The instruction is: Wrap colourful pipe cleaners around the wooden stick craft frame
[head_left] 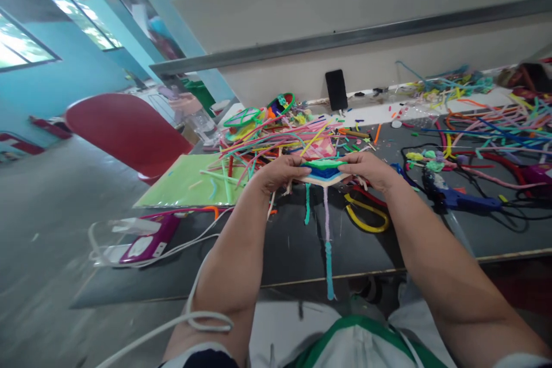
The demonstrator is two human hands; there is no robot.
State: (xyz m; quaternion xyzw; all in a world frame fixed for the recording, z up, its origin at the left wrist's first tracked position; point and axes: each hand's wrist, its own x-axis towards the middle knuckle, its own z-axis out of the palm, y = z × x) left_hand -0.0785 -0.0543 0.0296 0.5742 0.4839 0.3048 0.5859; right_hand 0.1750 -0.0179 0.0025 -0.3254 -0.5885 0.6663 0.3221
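Between my two hands is a small craft piece (324, 173) made of fuzzy pipe cleaners, with bands of green, blue and cream. My left hand (282, 172) pinches its left end, and my right hand (366, 169) pinches the right end. Below the piece hang a lilac and teal strand (328, 236) and a shorter green strand (307, 204); whether both are fixed to it I cannot tell. Yellow-handled scissors (366, 219) lie on the table just under my right hand.
Loose pipe cleaners (276, 146) pile up behind my hands. A blue glue gun (470, 201) with cables lies at right. Left are a green sheet (185, 181), a purple power strip (150, 238) and a red chair (129, 132). A phone (336, 90) leans on the partition. A white cord crosses my left arm.
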